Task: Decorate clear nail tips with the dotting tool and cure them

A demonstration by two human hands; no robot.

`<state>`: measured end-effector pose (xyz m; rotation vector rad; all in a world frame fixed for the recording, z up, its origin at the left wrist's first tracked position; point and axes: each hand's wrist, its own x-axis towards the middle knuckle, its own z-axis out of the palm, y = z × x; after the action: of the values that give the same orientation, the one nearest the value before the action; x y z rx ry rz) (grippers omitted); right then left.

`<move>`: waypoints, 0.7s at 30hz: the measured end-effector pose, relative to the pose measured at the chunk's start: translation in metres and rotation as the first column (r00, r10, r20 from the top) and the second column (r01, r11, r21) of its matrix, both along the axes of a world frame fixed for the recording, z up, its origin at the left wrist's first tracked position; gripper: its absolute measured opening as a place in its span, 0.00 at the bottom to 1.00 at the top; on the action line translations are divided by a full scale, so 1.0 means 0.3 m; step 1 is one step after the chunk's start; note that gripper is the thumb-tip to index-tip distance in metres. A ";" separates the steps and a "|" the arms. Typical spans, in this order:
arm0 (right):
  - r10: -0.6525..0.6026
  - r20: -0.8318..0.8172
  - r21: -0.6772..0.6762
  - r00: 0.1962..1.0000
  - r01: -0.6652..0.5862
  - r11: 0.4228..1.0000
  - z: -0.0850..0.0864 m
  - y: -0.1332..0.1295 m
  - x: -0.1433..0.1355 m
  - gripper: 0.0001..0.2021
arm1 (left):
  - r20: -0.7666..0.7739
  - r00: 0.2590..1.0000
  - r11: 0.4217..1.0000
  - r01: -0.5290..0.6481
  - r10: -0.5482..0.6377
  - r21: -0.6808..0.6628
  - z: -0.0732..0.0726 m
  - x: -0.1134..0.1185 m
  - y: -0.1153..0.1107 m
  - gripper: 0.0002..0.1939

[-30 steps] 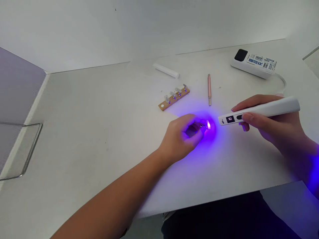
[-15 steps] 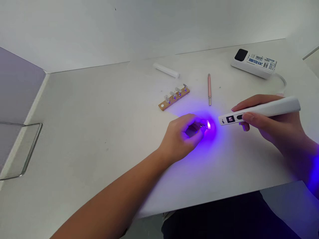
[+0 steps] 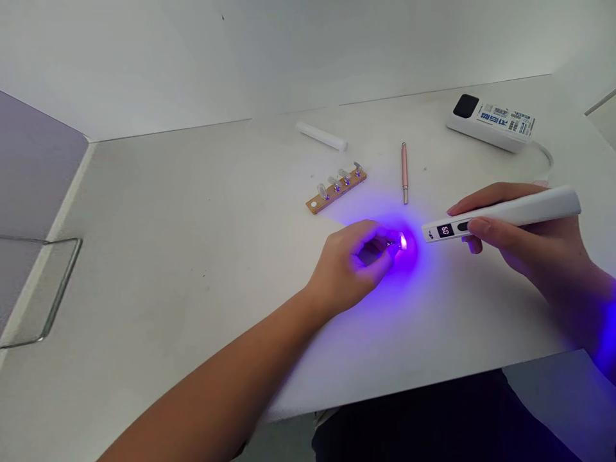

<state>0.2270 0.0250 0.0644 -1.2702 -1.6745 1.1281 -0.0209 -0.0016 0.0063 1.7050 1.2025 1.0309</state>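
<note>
Nearer me than the wooden strip [image 3: 316, 205], my left hand [image 3: 344, 263] pinched a small glowing piece [image 3: 402, 242], partly hidden by its grip and the violet light [image 3: 411, 269]. My right hand [image 3: 543, 250], apart from the left and well right of the strip, was wrapped round a white lamp [image 3: 527, 207], its tip facing the piece without touching. Four small pieces [image 3: 322, 191] stood on the strip. Just behind the strip on the counter [image 3: 192, 244] lay a white stick [image 3: 321, 136]; right of the strip, a pink pen-like tool [image 3: 404, 167]; farther right and back, a white box [image 3: 491, 131]. A bent metal rod [image 3: 62, 290] showed well left of the strip.
</note>
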 end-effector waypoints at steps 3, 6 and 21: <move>0.001 -0.009 -0.002 1.000 -0.001 1.000 0.000 0.000 0.001 0.05 | 0.000 1.000 1.000 0.002 -0.002 0.003 -0.001 0.000 0.000 0.06; 0.005 -0.018 0.002 1.000 -0.005 1.000 0.000 0.000 0.000 0.05 | 0.001 1.000 1.000 0.003 -0.003 -0.001 0.000 0.001 0.002 0.07; 0.025 -0.001 0.027 1.000 -0.025 0.999 -0.004 0.004 0.004 0.06 | -0.006 1.000 1.000 0.001 -0.001 -0.002 0.004 0.005 0.004 0.07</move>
<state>0.2281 0.0263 0.0634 -1.2347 -1.7029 1.1171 -0.0194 -0.0004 0.0074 1.7079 1.2062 1.0239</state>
